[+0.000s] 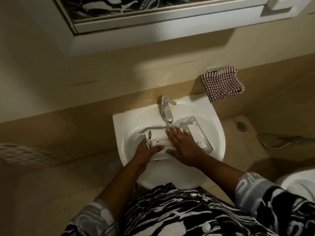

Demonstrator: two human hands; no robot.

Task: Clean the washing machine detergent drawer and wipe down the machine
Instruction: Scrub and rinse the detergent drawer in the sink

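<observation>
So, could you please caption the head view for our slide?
Left hand grips detergent drawer in sink; right hand lies flat on it, beneath tap.

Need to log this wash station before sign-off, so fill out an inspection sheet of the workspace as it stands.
Surface: white sink, with the tap running water into the bowl.
Job's things: detergent drawer lies in the bowl by the stream; checked cloth hangs up to the right of the tap.
Clutter: nothing seen.
Grips: left hand grips the drawer's left end, thumb on top; right hand rests flat on the drawer, fingers straight.
Cables: nothing seen; a shower hose lies on the floor at right.
Surroundings: mirror cabinet above, floor drain at left, toilet at lower right.
</observation>
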